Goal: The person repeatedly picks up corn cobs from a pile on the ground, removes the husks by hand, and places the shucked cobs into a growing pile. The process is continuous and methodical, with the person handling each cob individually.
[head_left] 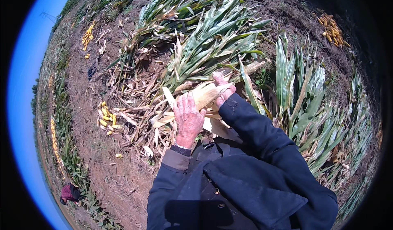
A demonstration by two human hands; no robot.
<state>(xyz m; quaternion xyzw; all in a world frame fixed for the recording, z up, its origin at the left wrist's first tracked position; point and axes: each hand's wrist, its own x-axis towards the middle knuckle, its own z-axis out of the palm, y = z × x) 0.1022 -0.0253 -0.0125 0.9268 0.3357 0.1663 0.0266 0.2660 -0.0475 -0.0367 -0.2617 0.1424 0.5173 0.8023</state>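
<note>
Two bare hands close on one pale, dry-husked corn ear (206, 94) at the middle of the view. The left hand (188, 117) has its fingers curled over the near end of the ear, grasping the papery husk, knuckles up. The right hand (223, 90) clamps the far end from the two o'clock side, its fingers wrapped around the husk tip. Both wrists run back into dark blue jacket sleeves (262, 135) that enter from six o'clock.

The ear lies across a heap of cut corn stalks with long green and yellowed leaves (213, 45), which spreads from the hands toward twelve o'clock. More green stalks (303, 95) lie at three o'clock. On the brown bare soil (90, 107) at nine o'clock, near the left hand, sits a small pile of shucked yellow cobs (107, 117). Another yellow pile (86, 36) lies at ten o'clock, well apart, and a third orange-yellow pile (331, 28) at one o'clock. Far off at seven o'clock, another person in a reddish top (68, 192) crouches beside the field edge.
</note>
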